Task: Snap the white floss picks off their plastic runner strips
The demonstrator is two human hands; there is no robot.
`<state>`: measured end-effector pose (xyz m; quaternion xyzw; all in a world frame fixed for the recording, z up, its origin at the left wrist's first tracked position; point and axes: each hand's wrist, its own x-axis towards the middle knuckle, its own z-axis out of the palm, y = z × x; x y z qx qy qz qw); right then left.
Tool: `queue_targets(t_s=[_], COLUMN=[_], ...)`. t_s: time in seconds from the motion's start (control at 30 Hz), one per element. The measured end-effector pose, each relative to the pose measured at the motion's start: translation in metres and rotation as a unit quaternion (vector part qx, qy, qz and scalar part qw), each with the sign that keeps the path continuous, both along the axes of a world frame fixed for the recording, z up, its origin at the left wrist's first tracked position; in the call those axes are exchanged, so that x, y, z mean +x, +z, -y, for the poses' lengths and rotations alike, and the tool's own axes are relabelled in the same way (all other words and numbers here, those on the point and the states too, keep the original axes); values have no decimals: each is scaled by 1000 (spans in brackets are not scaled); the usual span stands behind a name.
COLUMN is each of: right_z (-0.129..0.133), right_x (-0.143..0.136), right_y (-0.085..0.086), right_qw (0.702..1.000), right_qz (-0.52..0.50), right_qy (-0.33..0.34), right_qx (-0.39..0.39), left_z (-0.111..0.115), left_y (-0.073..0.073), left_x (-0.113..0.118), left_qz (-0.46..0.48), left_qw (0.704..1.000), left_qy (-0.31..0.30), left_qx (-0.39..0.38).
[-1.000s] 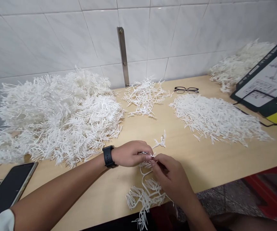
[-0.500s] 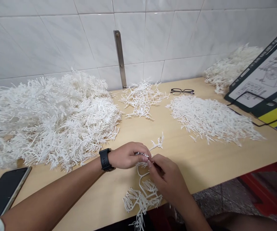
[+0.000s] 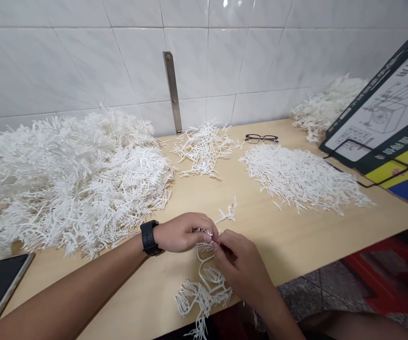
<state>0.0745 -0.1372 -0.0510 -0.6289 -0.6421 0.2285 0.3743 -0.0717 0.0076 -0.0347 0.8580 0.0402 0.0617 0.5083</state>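
My left hand [image 3: 186,231], with a black watch on its wrist, is closed around part of a white branched plastic sprig [image 3: 204,293]. The sprig's thin stem runs down from the hands, and its tufted lower end hangs over the table's front edge. One bare forked tip [image 3: 230,212] sticks out beyond the knuckles. Close against the left fingertips, my right hand [image 3: 242,259] pinches with thumb and index finger at the same sprig. What exactly lies between the right fingertips is hidden.
A big heap of white tufted sprigs [image 3: 72,184] fills the left side. Bare branched stems [image 3: 204,148] lie at the back centre, small loose white pieces [image 3: 303,177] at right. Glasses [image 3: 261,138], a phone [image 3: 2,288], a printed box [image 3: 384,123] and another white pile [image 3: 326,106] stand around.
The view has shifted slightly, so everything sits a little further left and lower. Both hands keep nearly the same pinched pose on the sprig.
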Motion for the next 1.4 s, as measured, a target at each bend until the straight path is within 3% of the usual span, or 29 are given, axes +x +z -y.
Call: queue_targets(t_s=[0.2,0.83,1.4], right_z=[-2,-5,-4], right_x=[1,2,5], right_y=[-1,4,7], right_qw=[999,997,993], right_qz=[22,36,51], right_qy=[32,63,90], right_qx=[-8,-27,-55], left_z=[-3,-4,-5], left_y=[4,9,7], left_x=[1,2,2], left_qz=[-2,-25,-18], left_qw=[999,997,994], left_qy=[-46,-71,-101], left_qx=[21,-26,24])
